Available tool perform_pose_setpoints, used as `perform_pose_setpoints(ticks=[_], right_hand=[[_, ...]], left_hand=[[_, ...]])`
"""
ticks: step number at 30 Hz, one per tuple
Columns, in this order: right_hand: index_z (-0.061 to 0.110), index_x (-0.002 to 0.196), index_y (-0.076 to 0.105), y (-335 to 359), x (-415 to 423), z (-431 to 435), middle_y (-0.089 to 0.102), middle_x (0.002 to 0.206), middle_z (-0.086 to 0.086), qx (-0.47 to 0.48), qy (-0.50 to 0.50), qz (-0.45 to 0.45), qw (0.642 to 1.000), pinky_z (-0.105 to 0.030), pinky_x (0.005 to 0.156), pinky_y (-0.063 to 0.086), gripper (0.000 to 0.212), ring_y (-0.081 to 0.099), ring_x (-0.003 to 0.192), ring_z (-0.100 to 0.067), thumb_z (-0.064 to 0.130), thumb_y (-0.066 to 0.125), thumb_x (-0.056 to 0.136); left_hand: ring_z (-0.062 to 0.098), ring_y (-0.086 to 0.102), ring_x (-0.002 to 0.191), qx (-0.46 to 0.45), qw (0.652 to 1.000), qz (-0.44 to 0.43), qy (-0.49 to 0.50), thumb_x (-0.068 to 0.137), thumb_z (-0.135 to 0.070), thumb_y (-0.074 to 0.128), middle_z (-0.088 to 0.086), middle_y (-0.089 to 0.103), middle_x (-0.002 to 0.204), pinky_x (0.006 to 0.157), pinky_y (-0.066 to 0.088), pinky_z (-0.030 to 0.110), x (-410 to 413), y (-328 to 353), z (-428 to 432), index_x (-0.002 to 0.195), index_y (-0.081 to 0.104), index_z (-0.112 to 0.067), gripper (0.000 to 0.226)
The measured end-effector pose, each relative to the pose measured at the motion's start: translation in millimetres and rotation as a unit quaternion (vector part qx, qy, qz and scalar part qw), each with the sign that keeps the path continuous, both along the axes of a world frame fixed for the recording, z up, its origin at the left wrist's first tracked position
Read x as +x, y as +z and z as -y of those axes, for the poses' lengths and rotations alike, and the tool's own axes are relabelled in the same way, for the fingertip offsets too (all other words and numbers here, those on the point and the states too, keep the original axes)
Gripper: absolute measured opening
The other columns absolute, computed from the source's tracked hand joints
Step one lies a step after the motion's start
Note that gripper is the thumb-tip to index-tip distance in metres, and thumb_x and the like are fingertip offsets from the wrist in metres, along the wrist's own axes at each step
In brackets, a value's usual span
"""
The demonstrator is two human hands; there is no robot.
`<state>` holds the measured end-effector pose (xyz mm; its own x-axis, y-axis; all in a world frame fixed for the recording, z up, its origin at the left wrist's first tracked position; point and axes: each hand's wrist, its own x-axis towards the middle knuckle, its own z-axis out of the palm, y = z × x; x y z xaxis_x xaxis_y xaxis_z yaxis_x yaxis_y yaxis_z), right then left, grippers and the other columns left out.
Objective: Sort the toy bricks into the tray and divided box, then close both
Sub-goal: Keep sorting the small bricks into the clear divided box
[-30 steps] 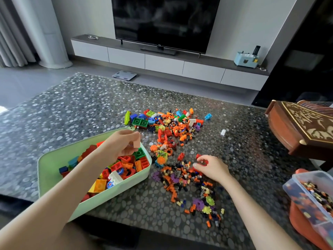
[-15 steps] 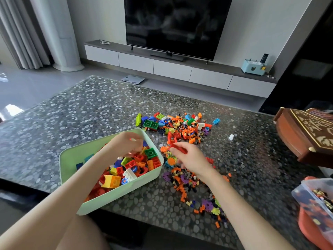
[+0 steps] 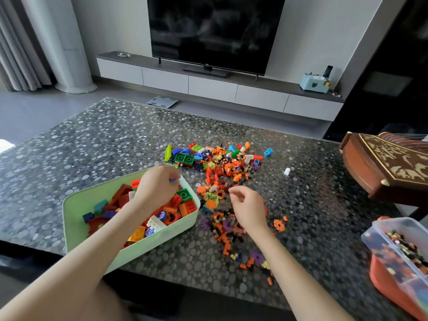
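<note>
The pale green tray (image 3: 76,205) sits at the table's near left, holding several large bricks in red, orange, blue and yellow. My left hand (image 3: 157,188) is over the tray's far right corner, fingers curled, with a small blue brick (image 3: 172,180) pinched at the fingertips. To its right the loose brick pile (image 3: 222,167) spreads across the table's middle. My right hand (image 3: 247,207) hovers just over the pile's near part, its fingers loosely curled with nothing visible in them. The clear divided box (image 3: 379,232), partly filled with small pieces, is at the right edge.
A carved wooden instrument (image 3: 389,167) juts over the table's right side, above the divided box. A lone white brick (image 3: 287,171) and a blue one (image 3: 268,151) lie apart from the pile. The box rests on something orange-red (image 3: 384,281). The table's near edge runs just below the tray.
My right hand picked a red brick from the pile, carried it toward the tray, and has drawn back to the pile without it. My left hand stayed over the tray's far corner.
</note>
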<state>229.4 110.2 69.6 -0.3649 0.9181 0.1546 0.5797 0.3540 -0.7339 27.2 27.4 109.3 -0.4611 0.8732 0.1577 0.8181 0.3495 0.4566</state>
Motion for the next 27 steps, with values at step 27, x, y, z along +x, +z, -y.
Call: perform_pose_setpoints(ticks=[27], right_hand=[[0.007,0.094,0.062,-24.4,77.7,-106.2,0.056,0.089,-0.011,-0.445,-0.162,-0.313,0.823,-0.029,0.053,0.045,0.047,0.055,0.069,-0.019,-0.019,0.029,0.074]], left_hand=[[0.021,0.06,0.082,-0.206,0.975,0.021,-0.085,0.093,-0.017,0.055,0.009,0.065,0.108,0.067,0.051,0.03,108.0,-76.0,-138.6,0.115,0.059,-0.008,0.025]])
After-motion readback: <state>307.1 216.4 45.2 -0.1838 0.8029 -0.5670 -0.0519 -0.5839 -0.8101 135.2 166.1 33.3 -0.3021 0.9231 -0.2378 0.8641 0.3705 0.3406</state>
